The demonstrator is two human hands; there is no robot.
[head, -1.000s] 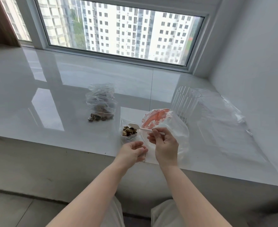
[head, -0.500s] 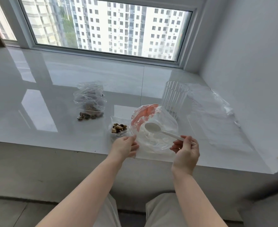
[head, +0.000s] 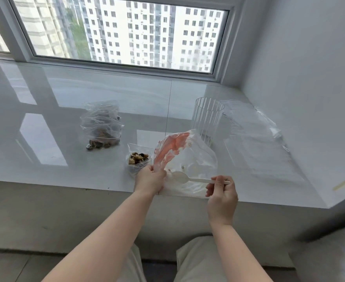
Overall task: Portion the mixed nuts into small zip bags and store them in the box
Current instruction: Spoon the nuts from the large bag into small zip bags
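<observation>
1. The left hand (head: 150, 178) gripped the left rim of the big bag (head: 189, 159), its fingers curled round the plastic near the front edge of the sill (head: 65, 159).
2. The right hand (head: 221, 192) pinched the handle of a white spoon (head: 189, 178) between thumb and fingers, with the other fingers loosely curled.
3. The spoon lay level, its bowl pointing left at the big bag, just beside the left hand; whether the bowl sat inside the bag or over it could not be told.
4. The big bag was clear with a red patch on its upper left side, and only a few scraps showed inside it.
5. It stood close to the sill's front edge, about midway along.
6. A small bag (head: 137, 159) with its mouth open held mixed nuts and touched the big bag's left side, just behind the left hand.
7. Farther left and back, well apart from the hands, filled bags (head: 101, 127) lay in a stack, with nuts showing through the plastic.
8. A clear ribbed cup (head: 207, 119) stood upright just behind the big bag.
9. To the right of the cup, flat clear bags (head: 257, 143) were spread along the sill toward the right wall.
10. The window (head: 122, 31) ran along the sill's back edge.
</observation>
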